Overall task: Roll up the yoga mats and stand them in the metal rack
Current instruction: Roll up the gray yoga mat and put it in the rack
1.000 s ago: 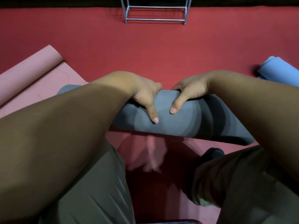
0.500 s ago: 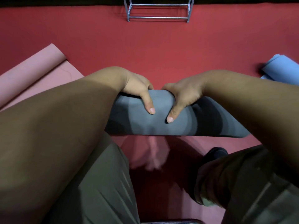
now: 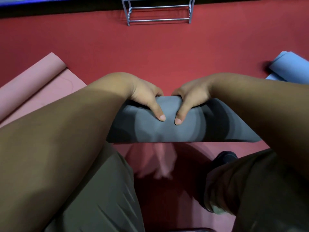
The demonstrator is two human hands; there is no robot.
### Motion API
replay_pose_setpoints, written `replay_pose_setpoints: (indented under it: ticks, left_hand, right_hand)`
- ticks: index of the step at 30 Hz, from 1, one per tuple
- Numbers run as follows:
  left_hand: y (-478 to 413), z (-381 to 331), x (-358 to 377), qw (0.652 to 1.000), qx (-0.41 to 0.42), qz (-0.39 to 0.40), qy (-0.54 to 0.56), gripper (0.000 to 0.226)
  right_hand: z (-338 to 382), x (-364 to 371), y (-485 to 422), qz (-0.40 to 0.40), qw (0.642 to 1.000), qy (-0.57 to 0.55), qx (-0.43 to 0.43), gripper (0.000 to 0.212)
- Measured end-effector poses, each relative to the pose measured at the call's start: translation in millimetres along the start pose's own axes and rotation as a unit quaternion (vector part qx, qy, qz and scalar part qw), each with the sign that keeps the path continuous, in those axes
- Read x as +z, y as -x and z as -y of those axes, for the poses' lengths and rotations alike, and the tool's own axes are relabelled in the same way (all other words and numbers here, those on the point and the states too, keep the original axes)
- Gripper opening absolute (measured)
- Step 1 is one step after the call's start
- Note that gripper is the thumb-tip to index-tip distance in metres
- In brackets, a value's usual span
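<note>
The left hand [image 3: 147,101] and right hand [image 3: 192,99] grip the grey rolled foam yoga mat [image 3: 167,131] at its middle, fingers curled over, thumbs pressing (likely to stop it unrolling); it sits crosswise, well apart from the silver metal rack [image 3: 158,20].

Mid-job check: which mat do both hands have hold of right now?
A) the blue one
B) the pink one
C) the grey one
C: the left hand and right hand both curl over the top of the grey mat, thumbs on its near side, while the pink mat lies to the left and the blue mat to the right, untouched.
</note>
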State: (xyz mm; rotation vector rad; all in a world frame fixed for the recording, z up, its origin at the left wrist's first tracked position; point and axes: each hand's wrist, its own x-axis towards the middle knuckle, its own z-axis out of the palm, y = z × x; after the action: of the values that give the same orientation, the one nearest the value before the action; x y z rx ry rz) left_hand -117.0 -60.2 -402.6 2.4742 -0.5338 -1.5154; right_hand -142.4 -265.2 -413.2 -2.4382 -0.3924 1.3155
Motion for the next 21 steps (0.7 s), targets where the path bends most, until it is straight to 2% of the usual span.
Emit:
replay_pose_setpoints:
  ticks: [2,4,7,10,12,17,21]
  left_hand:
    - [-4,-6,3,0.998,0.004,-0.018,-0.058,0.117]
    - [-6,-9,6,0.994,0.001,-0.038,-0.099,0.124]
    - [-6,-12,7,0.989,0.013,-0.063,-0.132,0.103]
    - [-2,-7,4,0.992,0.017,-0.061,-0.106,0.086]
    - [-1,0,1,0.995,0.019,-0.057,-0.081,0.085]
    - [0,19,-4,1.000,0.009,-0.028,0.000,0.079]
    - [5,27,-7,0.999,-0.017,-0.002,0.046,0.071]
  right_hand:
    - [-7,-1,2,0.008,0.999,-0.052,0.009,0.062]
    - [-12,-1,2,0.019,0.995,-0.095,0.021,0.062]
    - [-14,-1,-1,0.043,0.992,-0.115,0.026,0.068]
    - [-12,0,-4,0.053,0.990,-0.128,0.022,0.066]
    - [-8,0,-5,0.054,0.990,-0.131,0.019,0.066]
    - [8,-1,-4,0.061,0.995,-0.079,-0.017,0.083]
    - [20,3,-6,0.005,1.000,0.001,-0.018,0.099]
